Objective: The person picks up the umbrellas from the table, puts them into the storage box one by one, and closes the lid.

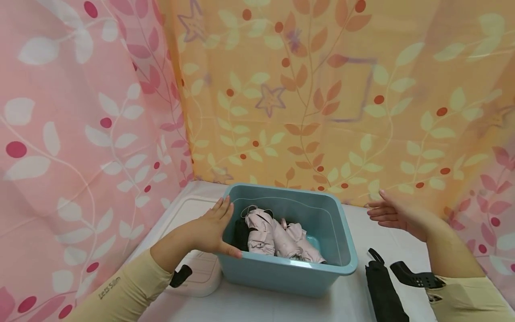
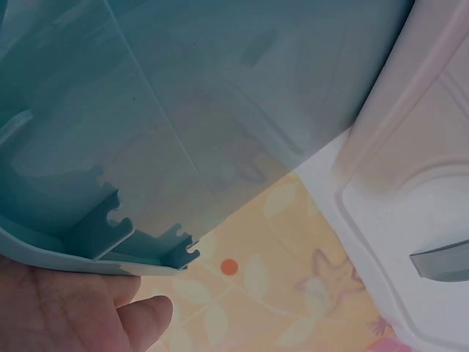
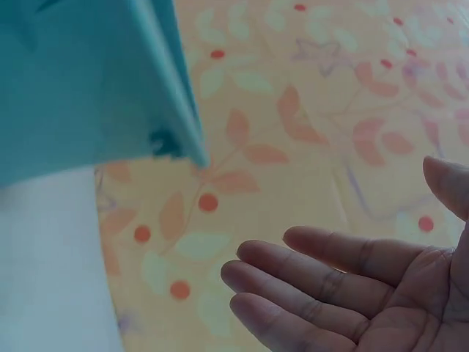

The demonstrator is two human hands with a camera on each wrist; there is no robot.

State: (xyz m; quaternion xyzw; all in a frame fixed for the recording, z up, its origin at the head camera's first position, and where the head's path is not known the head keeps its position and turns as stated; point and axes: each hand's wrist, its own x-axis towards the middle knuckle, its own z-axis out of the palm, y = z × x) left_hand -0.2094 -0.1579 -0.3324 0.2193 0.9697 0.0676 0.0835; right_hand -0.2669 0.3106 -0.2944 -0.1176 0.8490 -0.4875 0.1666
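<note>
A blue-grey plastic bin stands on the white table, holding several folded pale pink umbrellas and a dark item at their left. At the bin's left rim rests my left hand, its fingers straight and thumb stretched along the front corner. The left wrist view has that hand against the underside of the bin's rim. To the right of the bin, my right hand hovers with extended fingers, apart from everything. Its palm is bare in the right wrist view.
A black folded umbrella with a wrist loop lies on the table right of the bin, below my right forearm. Left of the bin is a white lidded container, partly under my left arm. Patterned cloth hangs behind and at both sides.
</note>
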